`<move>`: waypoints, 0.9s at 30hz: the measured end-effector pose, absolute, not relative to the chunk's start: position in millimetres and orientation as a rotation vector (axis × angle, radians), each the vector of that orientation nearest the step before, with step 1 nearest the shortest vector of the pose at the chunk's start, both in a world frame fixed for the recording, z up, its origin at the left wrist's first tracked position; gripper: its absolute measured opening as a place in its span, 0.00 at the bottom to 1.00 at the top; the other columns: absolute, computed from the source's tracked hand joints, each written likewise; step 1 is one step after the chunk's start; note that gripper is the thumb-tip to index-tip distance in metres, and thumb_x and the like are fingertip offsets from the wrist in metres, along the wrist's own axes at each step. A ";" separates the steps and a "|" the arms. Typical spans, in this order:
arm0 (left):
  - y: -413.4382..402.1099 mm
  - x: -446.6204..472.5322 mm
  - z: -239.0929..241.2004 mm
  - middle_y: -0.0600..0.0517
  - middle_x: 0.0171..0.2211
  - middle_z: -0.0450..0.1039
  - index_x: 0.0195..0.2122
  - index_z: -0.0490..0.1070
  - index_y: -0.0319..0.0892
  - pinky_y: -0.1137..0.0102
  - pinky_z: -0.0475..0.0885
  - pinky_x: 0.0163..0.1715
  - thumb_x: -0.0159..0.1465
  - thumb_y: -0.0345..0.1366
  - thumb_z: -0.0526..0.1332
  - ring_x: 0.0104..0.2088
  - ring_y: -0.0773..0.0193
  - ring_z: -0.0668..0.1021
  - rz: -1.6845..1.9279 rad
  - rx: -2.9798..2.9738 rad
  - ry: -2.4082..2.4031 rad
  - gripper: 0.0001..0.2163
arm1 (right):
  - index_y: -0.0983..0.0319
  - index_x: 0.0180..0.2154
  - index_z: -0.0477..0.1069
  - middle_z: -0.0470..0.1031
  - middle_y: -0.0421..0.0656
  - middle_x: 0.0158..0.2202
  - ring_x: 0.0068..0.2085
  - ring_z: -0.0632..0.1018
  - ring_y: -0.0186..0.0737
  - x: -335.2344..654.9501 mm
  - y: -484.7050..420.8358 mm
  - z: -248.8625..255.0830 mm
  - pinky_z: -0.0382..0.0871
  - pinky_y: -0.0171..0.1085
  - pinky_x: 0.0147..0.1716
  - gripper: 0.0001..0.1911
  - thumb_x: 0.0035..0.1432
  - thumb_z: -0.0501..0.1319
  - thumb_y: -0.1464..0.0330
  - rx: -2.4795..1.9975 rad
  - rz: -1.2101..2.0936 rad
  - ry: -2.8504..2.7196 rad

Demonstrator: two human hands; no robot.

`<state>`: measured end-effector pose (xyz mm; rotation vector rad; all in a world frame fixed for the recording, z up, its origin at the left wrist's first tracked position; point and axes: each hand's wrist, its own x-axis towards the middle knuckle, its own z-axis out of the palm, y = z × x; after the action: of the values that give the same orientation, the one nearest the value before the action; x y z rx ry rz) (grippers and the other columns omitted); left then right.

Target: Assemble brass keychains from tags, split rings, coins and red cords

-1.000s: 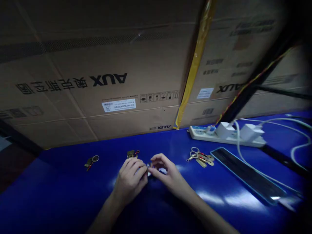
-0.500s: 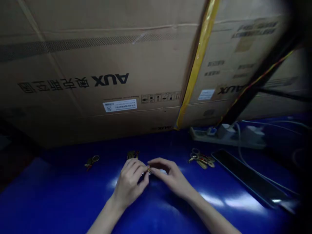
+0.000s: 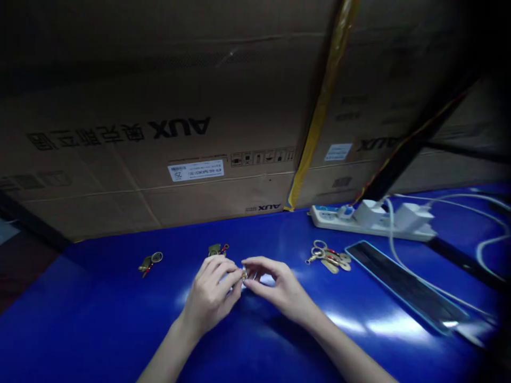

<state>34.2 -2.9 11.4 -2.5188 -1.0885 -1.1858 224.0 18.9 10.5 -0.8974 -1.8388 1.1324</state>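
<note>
My left hand (image 3: 212, 287) and my right hand (image 3: 281, 290) meet over the middle of the blue table (image 3: 120, 319). Between their fingertips is a small shiny key ring (image 3: 245, 272) with a gold-coloured bit on it. My left fingers pinch its left side, while my right thumb and forefinger close on it from the right. What else hangs from the ring is hidden by the fingers. Just behind my left hand lies a brass keychain (image 3: 215, 248), partly covered. Another keychain (image 3: 147, 263) with a ring and a red bead rests farther left.
Several brass pendants with rings (image 3: 329, 258) lie at the right. Beside them is a phone (image 3: 403, 284) with a white cable (image 3: 423, 291) across it. A power strip (image 3: 371, 226) with plugs sits behind. Large cardboard boxes (image 3: 191, 197) wall off the back.
My hands stay in the same place with small finger shifts. The left thumb has moved up closer to the left fingers, and the ring shows more clearly between the fingertips.
</note>
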 end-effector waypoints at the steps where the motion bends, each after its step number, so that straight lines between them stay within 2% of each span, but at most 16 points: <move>1: -2.9 34.5 11.5 0.49 0.34 0.75 0.41 0.71 0.42 0.59 0.71 0.44 0.62 0.27 0.59 0.39 0.59 0.75 -1.213 -2.524 -1.106 0.07 | 0.60 0.45 0.72 0.77 0.41 0.36 0.36 0.76 0.37 224.8 18.9 10.8 0.71 0.36 0.37 0.14 0.56 0.64 0.67 -0.887 1.078 -1.869; 4: -3.1 35.4 11.8 0.49 0.34 0.75 0.39 0.70 0.42 0.60 0.71 0.43 0.63 0.27 0.59 0.38 0.60 0.76 -1.259 -2.551 -1.145 0.05 | 0.59 0.47 0.71 0.75 0.42 0.38 0.35 0.75 0.37 226.0 18.1 12.9 0.71 0.36 0.37 0.14 0.57 0.61 0.69 -0.834 0.934 -1.960; 8: -3.3 34.5 12.2 0.49 0.34 0.76 0.39 0.70 0.41 0.60 0.71 0.44 0.62 0.27 0.59 0.39 0.61 0.75 -1.217 -2.535 -1.110 0.05 | 0.59 0.49 0.70 0.75 0.42 0.38 0.34 0.75 0.36 224.4 16.1 16.0 0.71 0.35 0.35 0.16 0.59 0.61 0.66 -0.827 1.003 -1.936; 11: -2.6 32.9 13.1 0.49 0.35 0.76 0.41 0.71 0.40 0.60 0.70 0.45 0.62 0.25 0.59 0.40 0.60 0.76 -1.158 -2.516 -1.048 0.08 | 0.60 0.46 0.72 0.75 0.41 0.34 0.33 0.75 0.36 223.6 16.9 15.7 0.71 0.35 0.34 0.14 0.59 0.62 0.64 -0.872 1.062 -1.879; 14: -2.1 32.8 13.7 0.49 0.36 0.77 0.42 0.71 0.40 0.60 0.70 0.46 0.62 0.25 0.59 0.40 0.60 0.76 -1.138 -2.525 -1.033 0.08 | 0.60 0.45 0.72 0.75 0.41 0.33 0.33 0.75 0.37 225.1 19.2 13.9 0.71 0.35 0.35 0.13 0.58 0.62 0.65 -0.841 0.985 -1.907; 17: -2.6 34.7 13.1 0.49 0.35 0.77 0.40 0.71 0.41 0.60 0.70 0.46 0.63 0.27 0.59 0.39 0.60 0.77 -1.182 -2.520 -1.073 0.06 | 0.59 0.48 0.71 0.74 0.43 0.37 0.35 0.74 0.37 227.2 19.9 13.3 0.70 0.36 0.37 0.14 0.59 0.61 0.69 -0.766 0.847 -1.982; 20: -3.2 36.1 12.3 0.50 0.34 0.77 0.39 0.70 0.41 0.60 0.71 0.46 0.63 0.27 0.58 0.38 0.61 0.77 -1.214 -2.512 -1.087 0.05 | 0.59 0.51 0.69 0.72 0.43 0.40 0.34 0.74 0.35 227.6 18.7 13.2 0.70 0.35 0.36 0.17 0.60 0.59 0.70 -0.739 0.866 -2.005; 27: -2.6 34.3 13.4 0.49 0.36 0.77 0.41 0.70 0.41 0.59 0.71 0.47 0.63 0.27 0.59 0.40 0.60 0.77 -1.170 -2.542 -1.079 0.06 | 0.59 0.48 0.71 0.73 0.41 0.32 0.32 0.74 0.36 229.2 20.7 13.3 0.70 0.34 0.34 0.14 0.59 0.62 0.67 -0.816 0.836 -2.008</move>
<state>34.3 -2.6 13.4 -2.5416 -1.0794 -1.1704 229.2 20.7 13.3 -0.8164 -2.0083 0.8361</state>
